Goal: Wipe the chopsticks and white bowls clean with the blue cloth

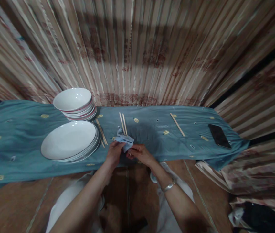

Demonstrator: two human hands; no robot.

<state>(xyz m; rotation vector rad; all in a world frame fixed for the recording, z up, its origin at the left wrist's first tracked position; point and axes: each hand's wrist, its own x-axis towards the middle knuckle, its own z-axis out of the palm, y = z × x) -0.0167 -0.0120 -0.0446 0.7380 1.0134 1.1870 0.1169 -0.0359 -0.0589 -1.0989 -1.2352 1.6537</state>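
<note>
A crumpled pale-blue cloth (124,139) is between my two hands, over the front part of the table. My left hand (114,152) is closed on its left side. My right hand (141,153) has its fingers curled on the lower right edge. From behind the cloth, a pair of wooden chopsticks (123,123) points toward the back; their near ends are hidden, so I cannot tell whether they are held in it. Another pair of chopsticks (101,132) lies left of my hands, beside the plates, and further chopsticks (177,124) lie to the right.
A stack of white plates (69,140) stands at the left, with stacked red-rimmed bowls (73,99) behind it. A black phone (219,136) lies near the right end of the teal tablecloth (149,129). Pleated curtains (127,58) hang right behind the table.
</note>
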